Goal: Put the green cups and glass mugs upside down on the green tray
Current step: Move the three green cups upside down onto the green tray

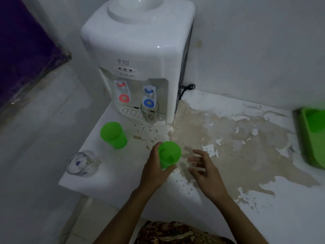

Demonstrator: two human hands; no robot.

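A dim corner with white walls holds a white counter [228,217] whose coating has peeled away in a large brownish patch across its middle and right. At the far left of the counter stands a white water dispenser [139,55] with a red tap [123,93] and a blue tap [149,97]. A glass mug [149,112] sits on the drip tray under the blue tap, opening up. Near the left edge of the counter, a green cup [113,135] stands alone, and nearer still, at the left corner, a second glass mug [81,163] with small purple markings lies tilted; which way its mouth points cannot be told for sure.

The left hand [154,171] is wrapped around a second green cup [169,154], fingers and thumb pressed against its lower wall, the cup tipped with its open mouth toward the camera. The right hand [204,170] is just right of that cup, fingers spread and loosely curled, touching nothing.

At the far right edge of the view lies the green tray [311,143], partly cut off, with a blurred green shape inside it. A dark purple surface [22,50] fills the far left.
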